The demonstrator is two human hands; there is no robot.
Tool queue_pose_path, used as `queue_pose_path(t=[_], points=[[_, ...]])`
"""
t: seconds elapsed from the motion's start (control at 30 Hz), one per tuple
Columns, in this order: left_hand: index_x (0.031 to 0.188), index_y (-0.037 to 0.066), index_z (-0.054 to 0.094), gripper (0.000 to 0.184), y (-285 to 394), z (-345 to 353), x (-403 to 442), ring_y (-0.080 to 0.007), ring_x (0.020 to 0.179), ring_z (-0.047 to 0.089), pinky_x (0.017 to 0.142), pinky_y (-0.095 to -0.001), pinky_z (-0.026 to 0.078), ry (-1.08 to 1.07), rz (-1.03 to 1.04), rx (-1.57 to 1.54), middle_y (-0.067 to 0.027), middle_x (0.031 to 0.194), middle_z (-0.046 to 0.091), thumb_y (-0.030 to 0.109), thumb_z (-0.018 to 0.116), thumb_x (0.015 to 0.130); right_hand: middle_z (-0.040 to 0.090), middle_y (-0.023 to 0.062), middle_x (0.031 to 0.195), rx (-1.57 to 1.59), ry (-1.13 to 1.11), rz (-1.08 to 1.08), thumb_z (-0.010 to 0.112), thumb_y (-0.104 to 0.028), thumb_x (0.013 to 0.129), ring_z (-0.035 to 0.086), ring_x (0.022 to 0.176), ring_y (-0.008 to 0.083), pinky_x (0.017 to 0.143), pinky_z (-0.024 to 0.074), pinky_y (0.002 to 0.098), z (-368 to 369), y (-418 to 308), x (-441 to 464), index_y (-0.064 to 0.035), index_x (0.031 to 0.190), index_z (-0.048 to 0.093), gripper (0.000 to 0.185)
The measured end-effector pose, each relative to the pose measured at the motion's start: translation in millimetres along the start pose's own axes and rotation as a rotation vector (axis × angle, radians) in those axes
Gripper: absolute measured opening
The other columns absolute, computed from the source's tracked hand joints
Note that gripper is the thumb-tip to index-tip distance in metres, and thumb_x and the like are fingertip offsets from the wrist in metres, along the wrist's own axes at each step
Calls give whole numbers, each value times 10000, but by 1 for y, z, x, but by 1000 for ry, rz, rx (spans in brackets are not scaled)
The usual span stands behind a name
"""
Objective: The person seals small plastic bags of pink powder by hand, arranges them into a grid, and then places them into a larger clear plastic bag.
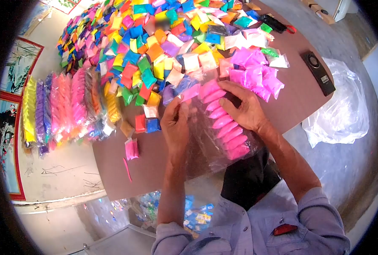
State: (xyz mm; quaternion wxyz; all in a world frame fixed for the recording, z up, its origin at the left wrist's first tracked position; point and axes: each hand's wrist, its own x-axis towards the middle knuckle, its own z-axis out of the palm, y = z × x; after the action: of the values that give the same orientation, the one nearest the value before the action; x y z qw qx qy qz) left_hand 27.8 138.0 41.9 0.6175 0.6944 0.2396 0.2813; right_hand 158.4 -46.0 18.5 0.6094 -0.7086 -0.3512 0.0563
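A long clear plastic bag (201, 148) hangs over the table edge in front of me, with a row of bright pink packets (226, 125) stacked along its right side. My right hand (245, 108) grips the upper part of this row, thumb and fingers bent around it. At the bag's mouth, my left hand (175, 123) is closed, with a light pink packet (191, 92) at its fingertips. Behind my right hand lies a heap of magenta packets (257, 72). One pink packet (131, 148) and a thin pink strip (127, 170) rest left of my left hand.
A large pile of multicoloured packets (155, 52) covers the back of the brown table (295, 102). Filled bags (66, 102) line its left side. At the right edge lies a black device (317, 73) with a round dial. Clear plastic sheeting (339, 104) sits beyond it.
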Motion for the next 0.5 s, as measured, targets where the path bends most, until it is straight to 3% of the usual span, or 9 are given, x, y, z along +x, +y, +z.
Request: queue_pose_path(t=[0.17, 0.23, 0.37, 0.5], points=[[1375, 24, 651, 341, -19, 2, 10, -97, 781, 652, 693, -252, 537, -121, 60, 22, -70, 1167, 751, 123, 665, 1049, 672, 209, 1377, -30, 35, -38, 765, -145, 923, 645, 1296, 312, 1120, 488, 393, 3, 6, 0, 2, 1354, 660, 467], [1390, 9, 647, 369, -11, 8, 9, -63, 778, 615, 654, -212, 489, -99, -122, -29, -11, 1079, 740, 110, 680, 1037, 682, 216, 1352, -44, 58, -58, 775, -153, 905, 669, 1265, 331, 1094, 517, 396, 3, 6, 1, 2, 1332, 673, 466], [1369, 25, 659, 357, -3, 7, 8, -58, 676, 564, 549, -217, 441, -141, -178, -116, -42, 1082, 743, 144, 694, 1035, 675, 211, 1375, -16, 28, -29, 769, -145, 921, 642, 1301, 315, 1127, 484, 395, 0, 1, 1, 2, 1353, 662, 469], [1268, 45, 716, 270, -10, 2, 10, -40, 631, 536, 529, -210, 409, -52, -157, 31, 11, 904, 698, 159, 720, 1023, 663, 207, 1403, 16, 6, -19, 764, -134, 937, 616, 1337, 298, 1161, 448, 390, 1, 2, 1, 2, 1374, 655, 471]])
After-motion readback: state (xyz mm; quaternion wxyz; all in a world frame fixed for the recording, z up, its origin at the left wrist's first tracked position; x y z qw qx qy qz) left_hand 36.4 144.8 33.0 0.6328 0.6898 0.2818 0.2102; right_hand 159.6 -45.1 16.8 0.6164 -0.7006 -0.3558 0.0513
